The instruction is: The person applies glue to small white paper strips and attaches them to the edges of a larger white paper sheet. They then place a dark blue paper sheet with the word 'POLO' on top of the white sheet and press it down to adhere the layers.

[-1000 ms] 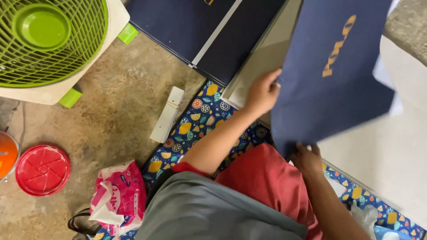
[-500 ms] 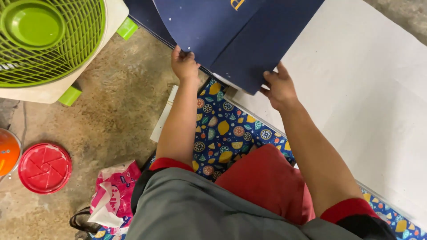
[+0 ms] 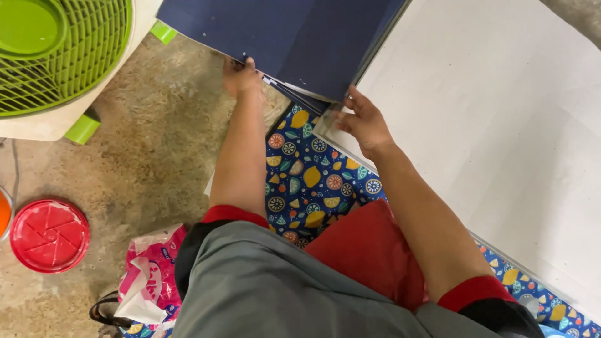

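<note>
A large white sheet (image 3: 494, 131) covers the right side of the floor, spreading away from the right hand. Next in size is the stack of dark blue sheets (image 3: 294, 37) at the top of the view, and both hands are on its near edge. The left hand (image 3: 243, 78) grips the lower left edge of the stack, fingers curled over it. The right hand (image 3: 362, 120) sits at the stack's lower right corner, fingers spread against the edges of the sheets where they meet the white sheet; whether it pinches them or only presses on them cannot be told.

A green fan (image 3: 56, 50) in a pale housing lies up and to the left of the left hand, well apart from it. Under both forearms lies a blue mat (image 3: 313, 175) printed with fruit slices, with a red cushion (image 3: 369, 250) on it below the right wrist. Bare concrete floor (image 3: 144, 163) runs to the left of the left arm. On it, far down and left of the grip, lie a pink and white plastic bag (image 3: 147, 275) and a round red lid (image 3: 49, 236).
</note>
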